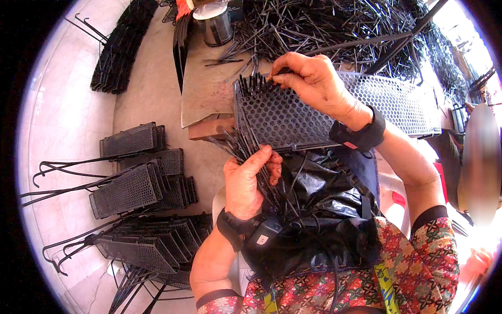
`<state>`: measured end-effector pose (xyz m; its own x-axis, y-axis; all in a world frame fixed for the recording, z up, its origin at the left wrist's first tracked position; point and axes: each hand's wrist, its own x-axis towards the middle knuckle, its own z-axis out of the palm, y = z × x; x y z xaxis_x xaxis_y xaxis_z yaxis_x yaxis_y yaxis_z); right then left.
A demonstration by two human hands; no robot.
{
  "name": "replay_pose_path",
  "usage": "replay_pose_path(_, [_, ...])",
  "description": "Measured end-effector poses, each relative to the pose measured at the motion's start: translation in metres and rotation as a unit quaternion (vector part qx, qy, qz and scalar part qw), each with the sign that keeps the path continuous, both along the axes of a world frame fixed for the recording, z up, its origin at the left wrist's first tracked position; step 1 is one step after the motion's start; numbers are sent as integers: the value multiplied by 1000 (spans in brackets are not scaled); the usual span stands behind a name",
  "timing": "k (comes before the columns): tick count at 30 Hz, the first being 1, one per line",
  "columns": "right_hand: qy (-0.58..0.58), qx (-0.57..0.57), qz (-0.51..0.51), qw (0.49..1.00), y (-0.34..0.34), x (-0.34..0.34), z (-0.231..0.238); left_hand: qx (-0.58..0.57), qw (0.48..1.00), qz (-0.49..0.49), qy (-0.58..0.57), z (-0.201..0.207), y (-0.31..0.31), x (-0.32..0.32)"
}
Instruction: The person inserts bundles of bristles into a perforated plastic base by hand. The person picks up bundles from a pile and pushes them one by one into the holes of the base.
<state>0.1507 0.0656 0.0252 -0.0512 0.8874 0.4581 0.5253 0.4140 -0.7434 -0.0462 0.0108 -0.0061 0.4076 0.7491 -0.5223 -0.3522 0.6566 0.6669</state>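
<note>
My left hand [244, 184] is closed around a loose bundle of thin black sticks [244, 137], whose ends fan out past the thumb. A black perforated panel [293, 118] with rows of round holes lies across in front of me. At its far left corner a cluster of short black pieces [251, 83] stands up out of the holes. Beside that cluster my right hand [316, 86] pinches a thin black stick, mostly hidden by the fingertips. A black plastic sheet [319, 230] covers my lap, with some loose sticks lying over it.
Behind the panel spreads a big heap of black sticks [334, 26]. A metal can [215, 26] stands on a board [206, 78], near a brown block [212, 129]. Stacked perforated racks with long hooked handles [130, 188] fill the left floor. A black metal bar [405, 39] slants across the back right.
</note>
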Motion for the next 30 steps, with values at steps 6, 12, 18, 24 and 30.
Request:
replay_pose_path(6, [-116, 38, -6, 993, 14, -12, 4, -1, 1000, 3, -11, 3, 1, 0])
replay_pose_path(12, [-174, 76, 20, 982, 23, -15, 6, -2, 1000, 2, -5, 3, 1, 1])
replay_pose_path(18, [-177, 98, -5, 979, 25, -19, 6, 7, 1000, -7, 20, 4, 1, 1])
replay_pose_path(24, [-161, 110, 1, 981, 32, -17, 1, 13, 999, -23, 19, 3, 2, -1])
replay_pose_path(30, [-186, 128, 22, 974, 33, -22, 7, 14, 1000, -22, 3, 4, 2, -1])
